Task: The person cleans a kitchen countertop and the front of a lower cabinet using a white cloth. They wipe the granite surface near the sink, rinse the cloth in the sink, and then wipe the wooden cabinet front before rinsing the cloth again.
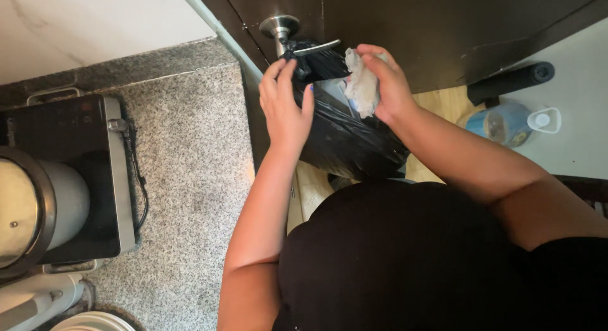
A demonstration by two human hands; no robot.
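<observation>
A black plastic rubbish bag hangs from the silver metal lever handle of a dark brown door. The left hand lies against the bag's upper left edge just below the handle, fingers straight and close together, pulling the plastic aside. The right hand, right of the handle at the bag's mouth, is closed around a crumpled white paper wad. Left of the bag lies a speckled grey granite surface carrying a black induction hob with a steel pot. Right of the bag, on the floor, stands a blue plastic bottle.
</observation>
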